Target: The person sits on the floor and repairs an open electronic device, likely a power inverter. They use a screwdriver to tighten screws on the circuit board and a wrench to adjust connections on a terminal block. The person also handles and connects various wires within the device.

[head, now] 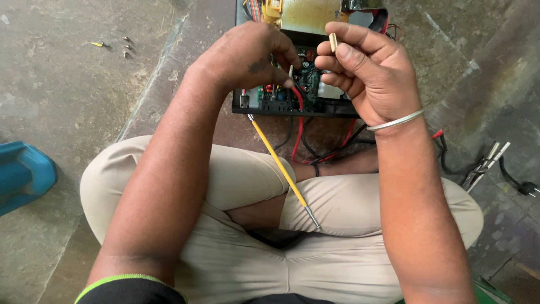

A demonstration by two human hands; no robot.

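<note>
Right hand [365,73] pinches a small tan cylindrical part [333,42] between thumb and forefinger, raised over the open black chassis [292,107]. Left hand [247,56] at 9 o'clock of it, fingers curled down among the red wire [298,121] and black leads on the green circuit board [308,76]; whether it grips anything, cannot tell. Thin metal bangle [396,121] on the right wrist. Yellow-shafted probe [281,166] with a metal tip slants from the chassis edge toward 5 o'clock across the beige-trousered lap. Rough grey concrete floor; loose screws [126,46] at 10 o'clock, blue plastic object [22,174] at 8 o'clock, metal-tipped leads [486,163] and black plug at 3 o'clock.
</note>
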